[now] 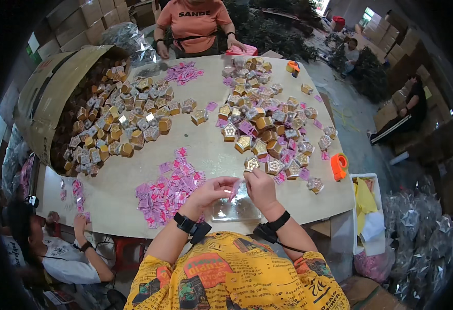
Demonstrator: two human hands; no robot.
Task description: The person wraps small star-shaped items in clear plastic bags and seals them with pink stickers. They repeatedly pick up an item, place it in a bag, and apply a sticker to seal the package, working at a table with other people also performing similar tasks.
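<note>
My left hand [213, 191] is closed, pinching a small pink tag [235, 189] between thumb and fingers. Close beside it, my right hand [262, 190] has its fingers curled in; what they grip is hidden. A gold pentagon-shaped ornament [251, 164] shows right at the right fingertips, and I cannot tell if it is held or only touched. Under both hands lies a clear plastic tray [236, 211] at the table's near edge. To the left of my left hand spreads a heap of pink tags [167, 194].
A tipped cardboard box [56, 98] spills wrapped gold ornaments [133, 113] on the table [195, 150]. More ornaments mixed with tags lie ahead right. An orange tape dispenser [339, 167] and a white bin [369, 206] stand right. Co-workers sit left [61, 253] and stand opposite [194, 26].
</note>
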